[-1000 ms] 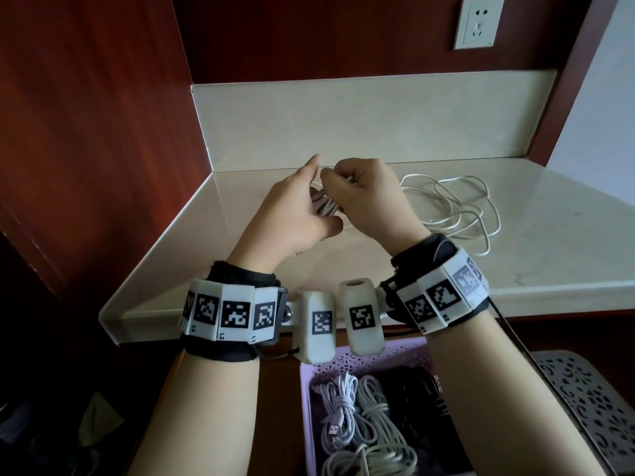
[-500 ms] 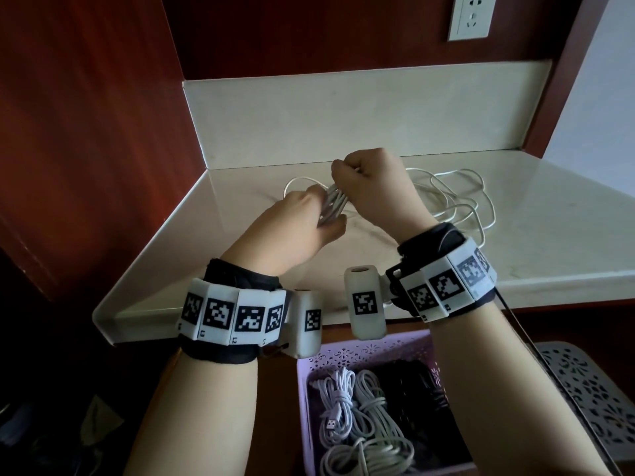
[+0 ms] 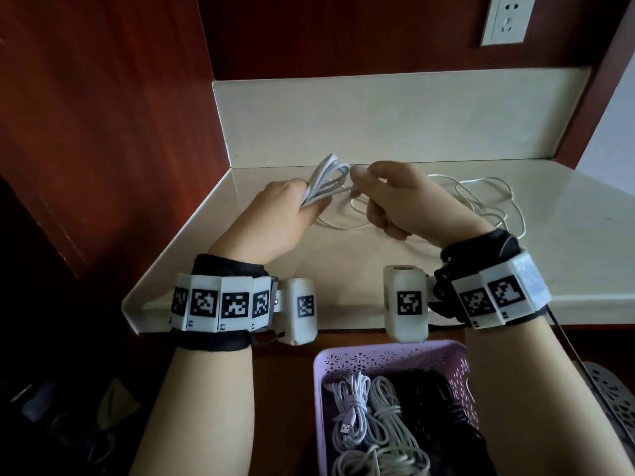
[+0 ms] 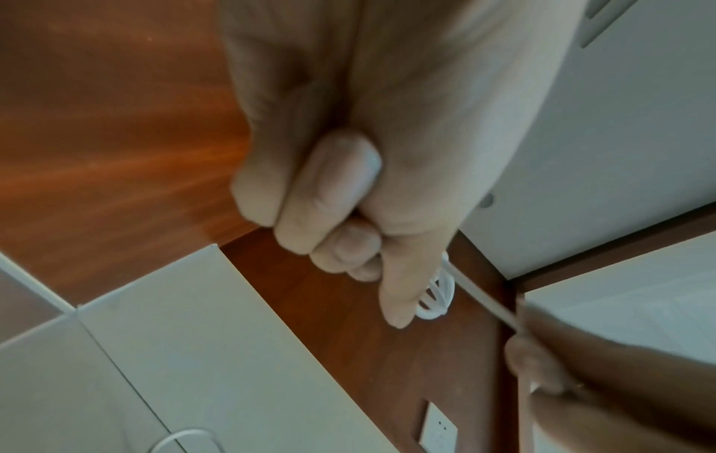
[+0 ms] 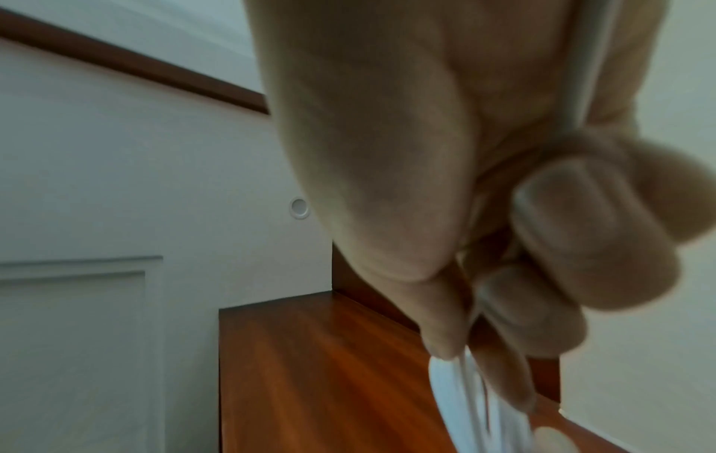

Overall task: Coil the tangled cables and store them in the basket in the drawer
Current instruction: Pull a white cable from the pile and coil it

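My left hand grips a bundle of white cable loops above the cream countertop. The loops stick up past my fist; in the left wrist view they show beyond the thumb. My right hand pinches a strand of the same white cable just right of the bundle. The loose rest of the cable lies tangled on the counter behind my right hand. Below, a lilac basket in the open drawer holds coiled white cables and a black one.
A cream backsplash and red-brown wood panels close the counter at the back and left. A wall socket sits top right. A second perforated basket shows at the right edge of the drawer.
Both hands have drawn apart: the left moved left with the bundle, whose loops now stand clear above it. The right shifted right, pulling a strand.
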